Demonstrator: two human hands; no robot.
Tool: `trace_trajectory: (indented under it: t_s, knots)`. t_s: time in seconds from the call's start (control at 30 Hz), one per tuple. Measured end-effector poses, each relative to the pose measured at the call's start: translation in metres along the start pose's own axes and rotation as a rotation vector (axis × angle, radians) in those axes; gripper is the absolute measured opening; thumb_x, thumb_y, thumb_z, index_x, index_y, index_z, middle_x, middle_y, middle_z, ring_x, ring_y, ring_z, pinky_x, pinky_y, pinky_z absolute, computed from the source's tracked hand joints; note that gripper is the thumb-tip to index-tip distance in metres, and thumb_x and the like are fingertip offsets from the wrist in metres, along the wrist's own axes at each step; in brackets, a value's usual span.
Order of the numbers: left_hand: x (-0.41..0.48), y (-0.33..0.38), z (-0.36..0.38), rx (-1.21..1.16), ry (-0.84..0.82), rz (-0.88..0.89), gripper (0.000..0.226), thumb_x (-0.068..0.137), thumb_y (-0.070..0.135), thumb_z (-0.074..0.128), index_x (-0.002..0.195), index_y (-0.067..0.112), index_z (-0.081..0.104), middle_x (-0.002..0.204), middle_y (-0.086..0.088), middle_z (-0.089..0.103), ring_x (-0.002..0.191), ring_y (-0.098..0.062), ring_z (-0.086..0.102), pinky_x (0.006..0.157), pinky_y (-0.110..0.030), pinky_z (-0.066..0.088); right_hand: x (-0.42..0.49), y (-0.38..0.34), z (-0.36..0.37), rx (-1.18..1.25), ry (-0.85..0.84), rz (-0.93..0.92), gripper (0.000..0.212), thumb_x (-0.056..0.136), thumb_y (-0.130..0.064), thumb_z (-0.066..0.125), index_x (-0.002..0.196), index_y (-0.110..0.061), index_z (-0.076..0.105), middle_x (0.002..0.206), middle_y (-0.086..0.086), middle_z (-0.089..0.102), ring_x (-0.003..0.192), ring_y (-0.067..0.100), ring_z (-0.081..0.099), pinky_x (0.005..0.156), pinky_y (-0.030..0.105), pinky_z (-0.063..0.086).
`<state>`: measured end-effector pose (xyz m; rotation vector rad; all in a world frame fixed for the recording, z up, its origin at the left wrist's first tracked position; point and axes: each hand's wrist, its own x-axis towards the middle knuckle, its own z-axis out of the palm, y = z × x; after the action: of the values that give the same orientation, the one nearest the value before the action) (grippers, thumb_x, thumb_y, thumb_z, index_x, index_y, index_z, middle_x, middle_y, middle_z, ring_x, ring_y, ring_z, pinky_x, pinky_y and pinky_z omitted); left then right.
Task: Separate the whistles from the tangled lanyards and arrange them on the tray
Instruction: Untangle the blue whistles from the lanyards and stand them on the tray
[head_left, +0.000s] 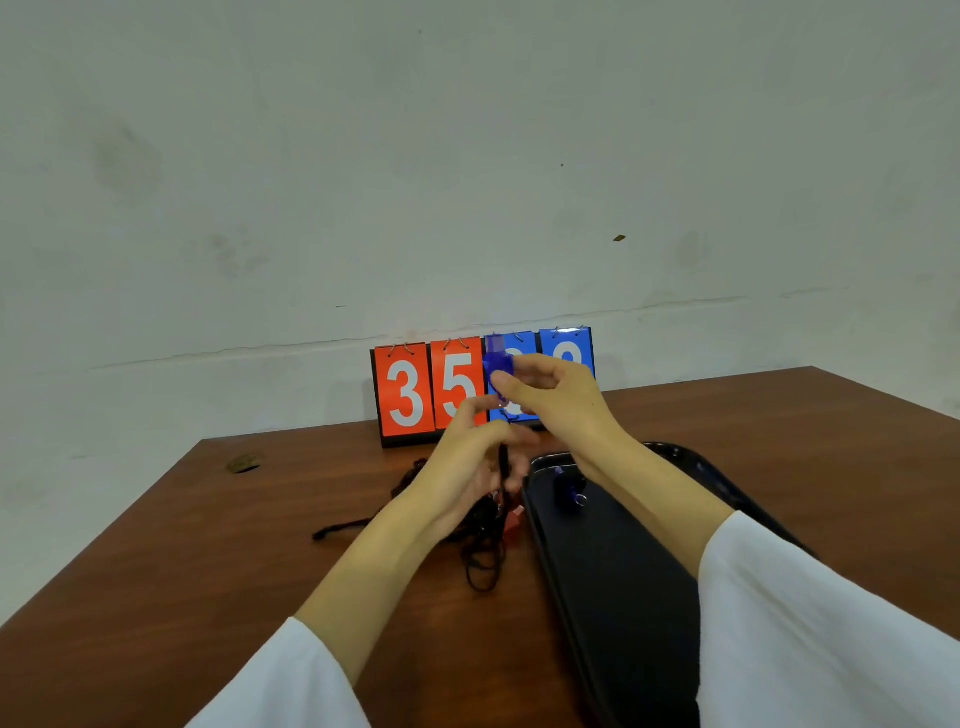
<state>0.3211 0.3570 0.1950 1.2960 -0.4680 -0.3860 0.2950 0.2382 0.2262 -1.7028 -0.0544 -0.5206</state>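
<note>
My right hand (553, 397) pinches a blue whistle (498, 364), raised above the table in front of the scoreboard. Just below it, my left hand (467, 462) pinches a black lanyard (503, 460) that hangs down from the whistle into a tangled pile of black lanyards (483, 540) on the table. A red whistle (514, 519) shows in that pile beside the tray's left edge. Another blue whistle (570, 493) lies on the far end of the black tray (613, 582), partly under my right wrist.
A flip scoreboard (415, 389) with red digits 3 and 5 and blue cards stands at the table's far edge against the wall. A small brown scrap (243, 462) lies at the far left corner of the brown table (234, 561).
</note>
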Motion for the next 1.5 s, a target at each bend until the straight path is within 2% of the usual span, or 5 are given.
trace_trajectory:
  t_s: [0.47,0.67,0.9,1.27,1.5]
  knots:
    - [-0.007,-0.052,-0.037,0.492,0.022,-0.005,0.013,0.094,0.02,0.054,0.102,0.012,0.059,0.069,-0.004,0.062,0.039,-0.006,0.035,0.039,-0.018,0.026,-0.003,0.063,-0.017,-0.132,0.069,0.155,0.04,0.079,-0.02,0.07,0.118,-0.012,0.061,0.1,0.003,0.066,0.081,0.012,0.066,0.067,0.023,0.056]
    - [-0.012,-0.067,-0.044,0.936,0.135,0.27,0.008,0.093,0.024,0.052,0.093,0.028,0.06,0.092,0.012,0.061,0.088,0.0,0.057,0.08,-0.023,0.045,-0.005,0.065,-0.02,-0.528,-0.198,0.094,0.038,0.083,-0.015,0.066,0.12,-0.02,0.06,0.104,-0.003,0.063,0.085,0.005,0.06,0.074,0.017,0.048]
    - [-0.013,-0.064,-0.049,1.176,0.152,0.583,0.014,0.094,0.019,0.051,0.097,0.023,0.064,0.093,0.009,0.052,0.091,-0.006,0.047,0.08,-0.024,0.04,-0.006,0.066,-0.021,-0.529,-0.386,0.217,0.025,0.078,-0.014,0.072,0.102,-0.016,0.068,0.088,-0.001,0.069,0.078,0.009,0.067,0.066,0.02,0.055]
    - [-0.018,-0.036,-0.05,0.582,0.002,0.155,0.012,0.087,0.021,0.061,0.091,0.022,0.072,0.079,0.009,0.069,0.069,0.001,0.06,0.06,-0.01,0.046,-0.01,0.053,-0.035,-0.037,-0.836,0.501,0.02,0.085,-0.001,0.059,0.097,-0.012,0.071,0.095,0.011,0.072,0.086,0.02,0.07,0.074,0.025,0.057]
    - [-0.02,-0.043,-0.045,0.326,-0.019,0.077,0.019,0.096,0.011,0.046,0.093,0.0,0.062,0.06,-0.002,0.057,0.044,-0.007,0.039,0.043,-0.019,0.029,-0.016,0.048,-0.025,0.155,-0.72,0.452,0.022,0.085,-0.002,0.059,0.106,-0.003,0.066,0.098,0.014,0.071,0.085,0.018,0.07,0.07,0.023,0.057]
